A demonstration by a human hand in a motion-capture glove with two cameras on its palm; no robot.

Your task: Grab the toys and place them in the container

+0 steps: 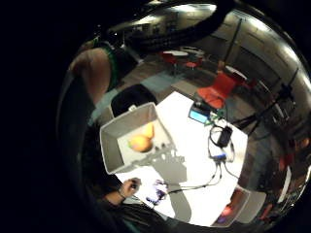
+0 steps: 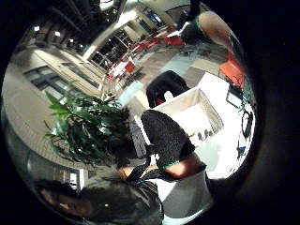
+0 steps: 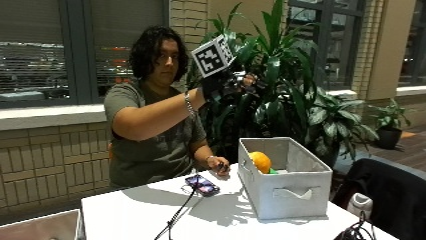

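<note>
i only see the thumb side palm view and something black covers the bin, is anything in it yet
Observer: Yes, an orange toy lies inside the container.
Operator: where's the gloved hand
Observer: The right hand is raised well above the container, about level with the person's head.
Operator: and the other hand
Observer: The bare left hand rests on the white table, beside a small device.

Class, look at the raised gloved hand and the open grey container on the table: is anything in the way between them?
Nothing visible blocks the way. The right hand is raised above the table, and the container stands open-topped below it with no lid. An orange toy lies inside, with room beside it.
</note>
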